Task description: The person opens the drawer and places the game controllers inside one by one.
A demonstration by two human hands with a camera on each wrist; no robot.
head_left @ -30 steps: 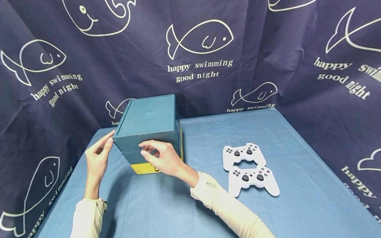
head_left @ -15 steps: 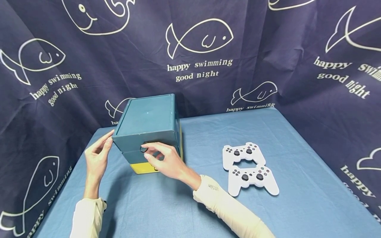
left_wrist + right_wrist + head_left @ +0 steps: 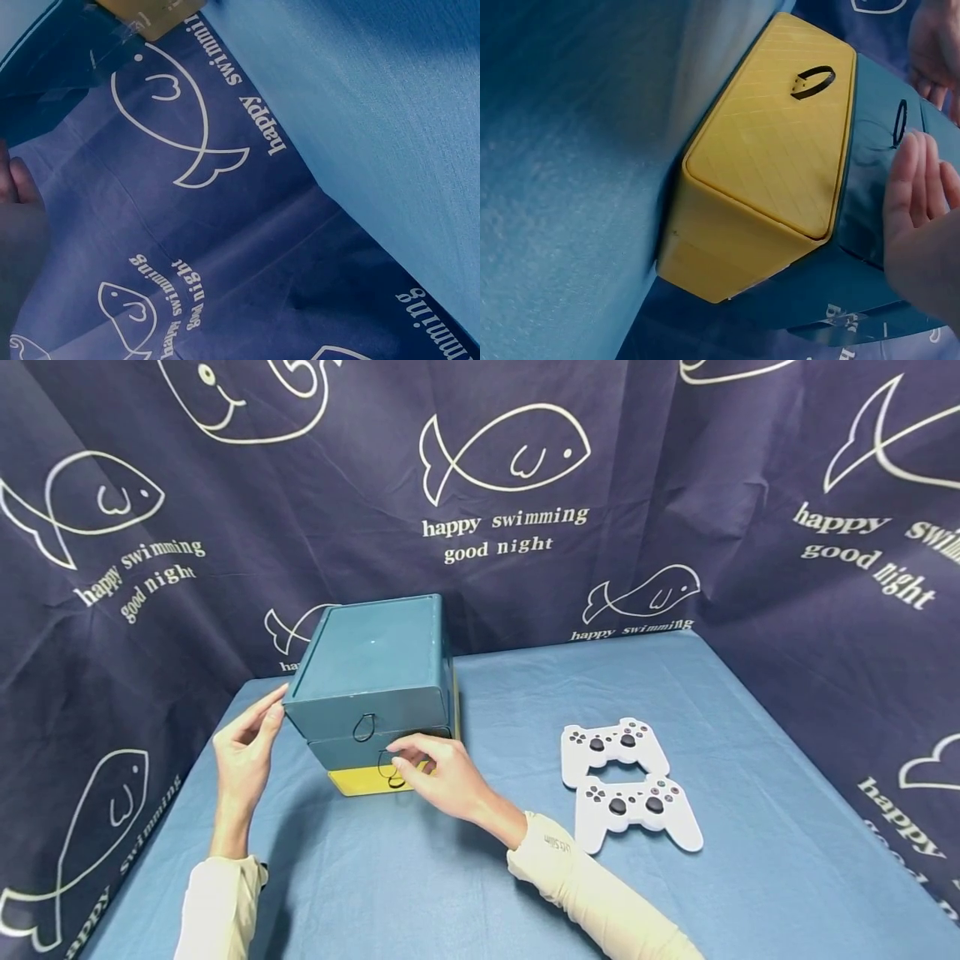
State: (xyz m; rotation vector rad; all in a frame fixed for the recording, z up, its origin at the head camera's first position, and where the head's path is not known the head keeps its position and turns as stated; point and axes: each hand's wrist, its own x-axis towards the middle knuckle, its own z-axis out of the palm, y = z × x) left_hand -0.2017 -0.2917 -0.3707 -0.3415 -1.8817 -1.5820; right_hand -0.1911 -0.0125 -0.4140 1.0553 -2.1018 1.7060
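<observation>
A drawer box (image 3: 367,652) has two teal drawers above a yellow drawer (image 3: 765,142), each with a black loop pull. My left hand (image 3: 243,756) rests its fingertips and thumb on the box's upper left front corner. At the middle drawer (image 3: 337,753), my right hand (image 3: 450,781) has its thumb and fingertips right by the loop pull (image 3: 898,124). In the right wrist view its fingers lie side by side, fairly straight. The top loop pull (image 3: 363,727) hangs free. Only part of the left hand (image 3: 19,225) shows in the left wrist view.
Two white game controllers lie on the blue cloth to the right, the nearer controller (image 3: 637,814) overlapping the farther controller (image 3: 615,747). A dark blue fish-print curtain (image 3: 517,577) stands behind the box and along both sides.
My right hand has left the top drawer's loop and moved down and right to the middle drawer's loop. The left hand stays at the box corner, and the drawers look unmoved.
</observation>
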